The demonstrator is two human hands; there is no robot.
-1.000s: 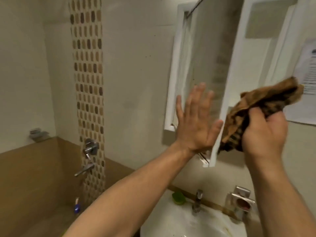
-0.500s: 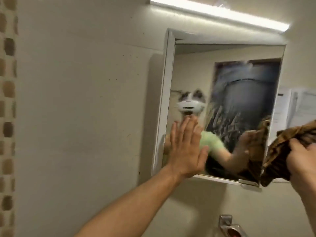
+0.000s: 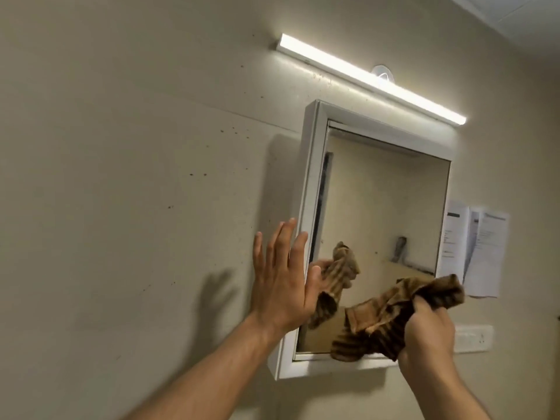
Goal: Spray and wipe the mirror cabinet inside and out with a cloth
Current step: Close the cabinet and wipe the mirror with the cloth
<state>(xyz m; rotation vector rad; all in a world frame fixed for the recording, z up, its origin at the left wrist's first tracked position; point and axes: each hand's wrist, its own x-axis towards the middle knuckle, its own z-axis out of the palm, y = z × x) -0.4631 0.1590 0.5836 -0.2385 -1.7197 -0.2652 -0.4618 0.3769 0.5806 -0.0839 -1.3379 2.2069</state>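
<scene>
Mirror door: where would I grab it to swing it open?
Likely the door's left edge, coming from the left: a dark gap shows there between it and the white frame, so fingers could hook behind it. The right edge looks flush, probably the hinge side. The left hand is right beside that gap.

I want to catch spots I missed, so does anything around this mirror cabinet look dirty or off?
Yes. Dark specks dot the wall left of the mirror cabinet, and grime streaks the mirror along its top edge. The papers on its right hang with curled edges.
</scene>
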